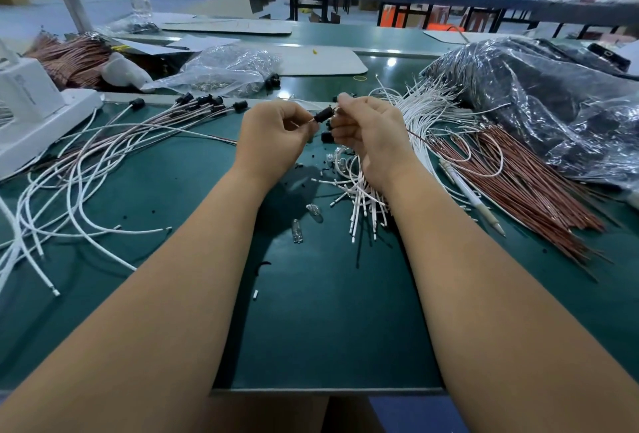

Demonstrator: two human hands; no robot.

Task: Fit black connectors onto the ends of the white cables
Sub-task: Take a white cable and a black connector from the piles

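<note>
Two hands raised over the green desk (332,311): left hand (273,139) pinching one black connector (323,114), right hand (366,135) curled round a thin wire at the connector's far end. Two more loose connectors (326,137) just below it. Left of the hands, roughly eight finished cables (145,121) with black caps. Right of the hands, white cables (415,104) and brown wires (511,173), too many to count. Two glass bulbs (306,221) nearer the body. Two clear bags: one (224,69) with small parts, one (553,104) over dark stock.

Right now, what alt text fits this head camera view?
Two hands, left hand and right hand, hold a black connector between them above a green table. Loose white cables lie below; finished cables fan left.
</note>
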